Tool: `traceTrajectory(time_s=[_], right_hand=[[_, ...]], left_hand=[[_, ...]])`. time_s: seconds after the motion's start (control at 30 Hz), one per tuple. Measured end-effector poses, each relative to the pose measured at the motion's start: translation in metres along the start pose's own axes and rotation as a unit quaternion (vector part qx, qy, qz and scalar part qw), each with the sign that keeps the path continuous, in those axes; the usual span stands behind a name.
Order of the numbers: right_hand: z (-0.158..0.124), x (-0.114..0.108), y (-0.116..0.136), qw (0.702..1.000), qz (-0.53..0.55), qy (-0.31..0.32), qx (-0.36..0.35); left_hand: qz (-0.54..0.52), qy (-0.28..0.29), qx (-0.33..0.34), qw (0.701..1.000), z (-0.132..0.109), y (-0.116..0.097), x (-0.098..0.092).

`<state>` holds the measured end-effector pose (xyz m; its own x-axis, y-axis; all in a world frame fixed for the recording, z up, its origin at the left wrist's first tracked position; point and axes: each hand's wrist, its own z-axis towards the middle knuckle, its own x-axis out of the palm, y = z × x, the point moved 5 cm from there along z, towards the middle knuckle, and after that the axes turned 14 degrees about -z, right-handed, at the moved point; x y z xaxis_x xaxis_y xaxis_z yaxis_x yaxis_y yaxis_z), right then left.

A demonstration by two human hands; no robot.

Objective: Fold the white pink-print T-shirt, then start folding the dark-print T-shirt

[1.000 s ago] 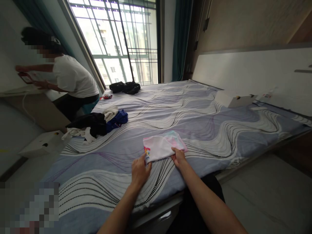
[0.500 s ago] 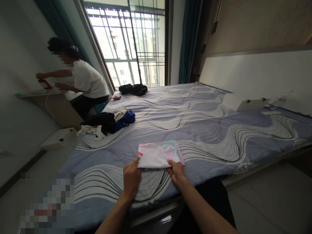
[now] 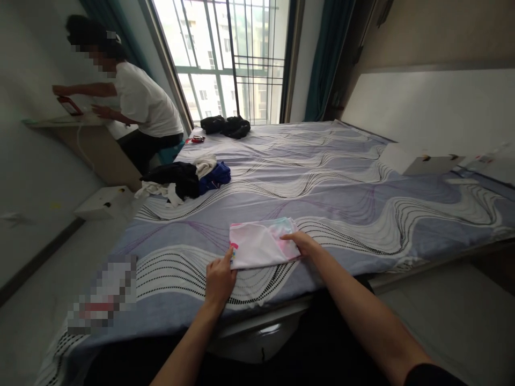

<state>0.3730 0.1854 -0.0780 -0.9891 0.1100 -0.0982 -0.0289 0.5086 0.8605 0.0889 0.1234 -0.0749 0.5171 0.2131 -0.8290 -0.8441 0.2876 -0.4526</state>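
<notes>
A folded white garment with pink and pale blue patches lies on the patterned bedsheet, near the bed's front edge. My left hand pinches its left edge, beside a small colourful print. At the garment's right end, my right hand has its thumb on top and its other fingers under or behind the cloth. Those fingers are partly hidden.
A pile of dark, white and blue clothes lies on the bed's left side. Black clothing is near the window. A white box stands by the headboard. A person sits at a desk on the left.
My right hand has moved from the garment's front edge up to its right end. My left hand stays at the left edge. The camera view has tilted down.
</notes>
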Motion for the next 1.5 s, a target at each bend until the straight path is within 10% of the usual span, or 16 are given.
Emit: traceTrajectory(time_s=[0.3, 0.93, 1.1, 1.2, 1.33, 1.5], right_hand=[[0.006, -0.025, 0.009, 0.972, -0.215, -0.046, -0.084], [0.010, -0.049, -0.006, 0.945, -0.306, -0.079, -0.089], [-0.031, -0.012, 0.032, 0.796, -0.498, -0.243, -0.242], [-0.044, 0.050, 0.033, 0.720, -0.578, -0.164, -0.348], [-0.021, 0.086, 0.013, 0.701, -0.629, -0.086, -0.325], [0.020, 0.060, 0.017, 0.700, -0.644, -0.140, -0.276]], left_hand=[[0.041, -0.004, 0.030, 0.999, -0.003, -0.007, -0.001], [-0.080, 0.020, 0.041, 0.996, -0.002, -0.001, -0.007], [-0.185, 0.000, 0.119, 0.976, 0.031, -0.025, -0.009], [-0.164, 0.076, 0.146, 0.973, 0.064, -0.055, 0.020], [-0.055, 0.168, 0.097, 0.979, 0.093, -0.060, 0.062], [0.022, 0.138, 0.040, 0.989, 0.110, -0.031, 0.069]])
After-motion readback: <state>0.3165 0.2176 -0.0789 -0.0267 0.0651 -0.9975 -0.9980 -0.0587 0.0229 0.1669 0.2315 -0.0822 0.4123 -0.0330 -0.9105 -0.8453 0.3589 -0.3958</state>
